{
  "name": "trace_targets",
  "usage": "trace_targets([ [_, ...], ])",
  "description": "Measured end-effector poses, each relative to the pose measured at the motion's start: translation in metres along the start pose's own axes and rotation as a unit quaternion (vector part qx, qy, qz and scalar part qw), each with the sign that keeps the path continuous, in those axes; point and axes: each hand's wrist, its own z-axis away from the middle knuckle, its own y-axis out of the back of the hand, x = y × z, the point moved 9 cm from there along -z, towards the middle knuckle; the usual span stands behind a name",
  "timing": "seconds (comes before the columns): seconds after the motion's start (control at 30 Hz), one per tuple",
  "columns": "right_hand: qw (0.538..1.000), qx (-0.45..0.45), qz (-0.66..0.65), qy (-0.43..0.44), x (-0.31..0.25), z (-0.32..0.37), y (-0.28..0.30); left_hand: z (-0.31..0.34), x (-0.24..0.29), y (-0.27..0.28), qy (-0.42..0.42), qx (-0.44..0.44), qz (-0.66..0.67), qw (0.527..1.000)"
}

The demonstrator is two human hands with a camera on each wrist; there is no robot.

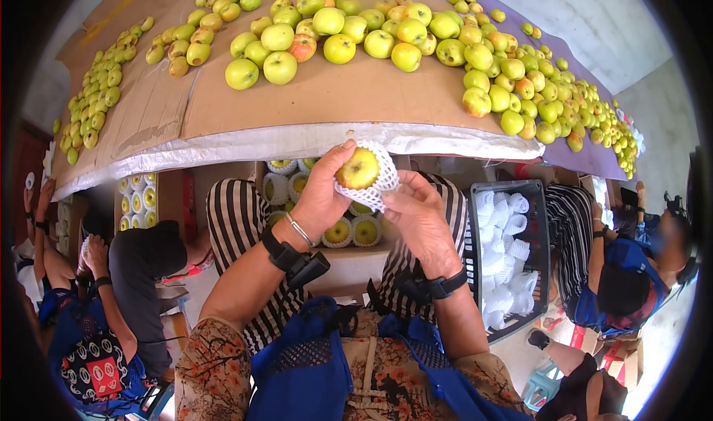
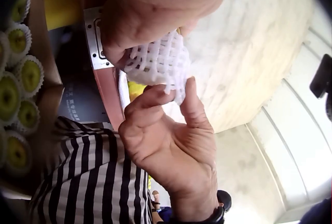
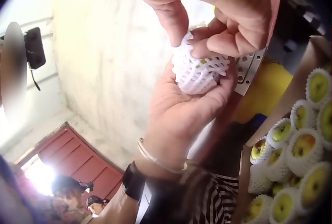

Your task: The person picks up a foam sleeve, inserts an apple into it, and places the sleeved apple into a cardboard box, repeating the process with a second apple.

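In the head view a yellow-green apple [image 1: 358,168] sits partly inside a white foam net [image 1: 377,190], its top bare. The left hand [image 1: 324,187] grips the apple and net from the left side. From the right, the right hand [image 1: 420,217] pinches the net's edge between thumb and fingers. The left wrist view shows the net [image 2: 161,63] stretched toward the right hand [image 2: 174,146], with the left hand [image 2: 161,11] above. In the right wrist view the left hand [image 3: 181,112] cups the netted apple from below, and the right hand [image 3: 218,11] holds the net's rim.
Loose apples [image 1: 339,49] lie on a cardboard-covered table [image 1: 334,101] ahead. Below its edge a box holds netted apples [image 1: 338,232]. A black crate [image 1: 546,265] of white foam nets [image 1: 505,250] stands at the right. Other people sit at both sides.
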Motion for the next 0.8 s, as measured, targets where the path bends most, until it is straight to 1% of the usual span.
trace_targets([
  [0.1, 0.985, 0.042, 0.169, -0.016, 0.006, -0.004, 0.016, 0.001, 0.000, 0.001, 0.004, 0.009, 0.015, 1.000],
  [0.2, 0.961, 0.079, 0.226, 0.137, -0.008, -0.002, 0.013, 0.004, 0.004, -0.005, -0.011, 0.018, -0.003, 1.000],
  [0.23, 0.941, 0.064, 0.283, 0.175, -0.014, 0.000, 0.005, 0.004, 0.004, -0.004, -0.014, 0.019, -0.010, 1.000],
  [0.3, 0.885, 0.035, 0.394, 0.247, -0.028, 0.009, -0.017, 0.003, 0.002, 0.000, -0.016, 0.018, -0.023, 0.999],
  [0.4, 0.766, 0.048, 0.563, 0.305, -0.039, 0.017, -0.047, 0.003, -0.009, 0.004, 0.007, 0.026, -0.035, 0.999],
  [0.5, 0.758, 0.031, 0.572, 0.312, -0.031, 0.009, -0.045, 0.001, -0.011, 0.008, 0.004, 0.026, -0.018, 1.000],
  [0.6, 0.751, 0.011, 0.584, 0.309, -0.028, 0.008, -0.045, 0.005, -0.009, 0.003, 0.036, 0.002, 0.012, 0.999],
  [0.7, 0.696, 0.026, 0.642, 0.319, -0.027, 0.011, -0.047, 0.001, -0.010, 0.012, 0.000, 0.021, -0.064, 0.998],
  [0.8, 0.664, 0.035, 0.657, 0.355, -0.036, 0.021, -0.062, 0.004, -0.008, 0.008, -0.031, 0.026, -0.174, 0.984],
])
